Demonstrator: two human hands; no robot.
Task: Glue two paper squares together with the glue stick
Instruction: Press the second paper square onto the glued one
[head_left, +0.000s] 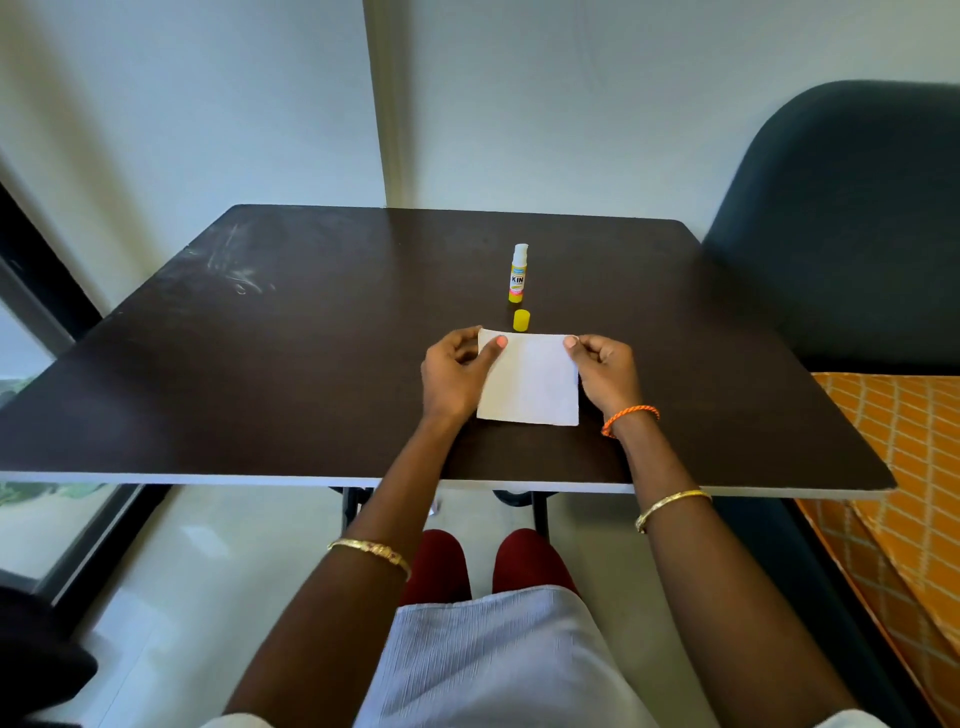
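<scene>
View from above a dark brown worktop (311, 364), looking down at a person's two bare hands. A white paper square (530, 382) lies near the front-centre of the worktop; can't tell if it's one sheet or two stacked. Left hand (454, 376) holds the paper's top-left corner, thumb on top, other fingers curled, so its grip is closed on the paper. Right hand (605, 371) pinches the top-right corner w/ thumb on top, grip likewise closed on the paper. Just behind the paper sits a yellow cap (521, 320), off the glue stick (518, 274), which stands upright a little further back, white glue end exposed. Right wrist has an orange thread band (629, 418); both forearms wear gold bangles. A dark chair (852, 218) stands at the right.
</scene>
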